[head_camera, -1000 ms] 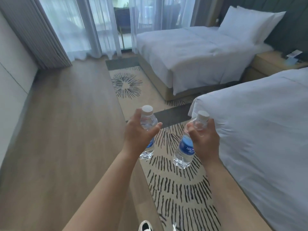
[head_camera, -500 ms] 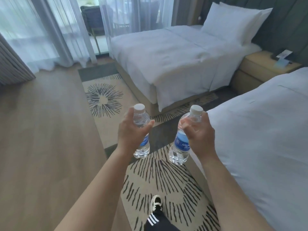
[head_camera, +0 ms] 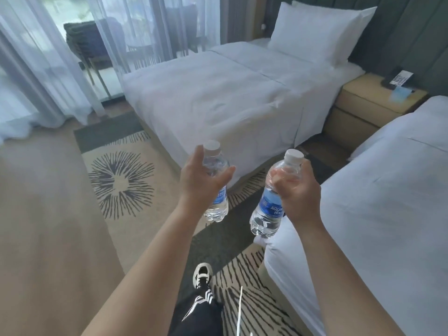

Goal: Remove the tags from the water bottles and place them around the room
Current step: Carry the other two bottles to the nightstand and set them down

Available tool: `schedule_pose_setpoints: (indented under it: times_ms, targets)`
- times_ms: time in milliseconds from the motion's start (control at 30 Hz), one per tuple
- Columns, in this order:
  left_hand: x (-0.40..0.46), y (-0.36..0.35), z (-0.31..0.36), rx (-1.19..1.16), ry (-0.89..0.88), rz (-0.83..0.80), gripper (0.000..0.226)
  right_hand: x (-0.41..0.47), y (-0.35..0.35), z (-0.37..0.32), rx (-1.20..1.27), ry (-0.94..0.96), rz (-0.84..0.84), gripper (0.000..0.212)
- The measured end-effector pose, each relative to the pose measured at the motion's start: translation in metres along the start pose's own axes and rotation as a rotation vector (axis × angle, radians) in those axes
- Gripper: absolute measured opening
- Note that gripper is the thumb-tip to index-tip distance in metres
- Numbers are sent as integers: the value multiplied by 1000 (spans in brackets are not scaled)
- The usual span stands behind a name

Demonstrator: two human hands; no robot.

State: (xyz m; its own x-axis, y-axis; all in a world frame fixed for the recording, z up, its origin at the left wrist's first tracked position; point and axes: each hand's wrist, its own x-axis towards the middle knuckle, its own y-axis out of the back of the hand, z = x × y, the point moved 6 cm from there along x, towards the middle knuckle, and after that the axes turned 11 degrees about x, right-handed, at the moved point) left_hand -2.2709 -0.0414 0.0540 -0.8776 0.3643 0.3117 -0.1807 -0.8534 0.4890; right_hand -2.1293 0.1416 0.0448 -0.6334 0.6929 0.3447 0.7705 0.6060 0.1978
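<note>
Each bottle looks full, so it likely carries real weight for its size, and the thin clear plastic would probably dent under a hard squeeze and slide a little in a damp palm — a hold around the shoulder or upper body seems safest. The left hand (head_camera: 202,180) grips the left bottle (head_camera: 216,187) high up, fingers wrapped behind it and thumb across the front. The right hand (head_camera: 297,190) is closed around the shoulder of the right bottle (head_camera: 271,202), which tilts with its base swung left. Both are held in mid-air over the rug (head_camera: 116,183), near the corner of the near bed (head_camera: 388,202) — the far bed (head_camera: 218,93) and the nightstand (head_camera: 363,105) lie beyond. Both bottles are small and transparent, with white screw caps and blue wrap labels. No hanging tag is visible on either.
</note>
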Motion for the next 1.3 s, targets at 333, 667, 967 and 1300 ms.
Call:
schedule_pose_setpoints:
  times_ms: [333,667,967,1300]
  targets:
    - [245,-124,-33,-19,-118,-267,45,209,-34,81,-162,-104,293,53]
    - [406,-253,-23,-28,-211,-405,42,344,-10,128,-259,-195,506,65]
    - [505,-435,29,-47,-314,-479,40,460,78,209,-313,-237,650,60]
    - [610,-632,145,-116,-356,-518,38,633,228,274,-304,-221,769,43]
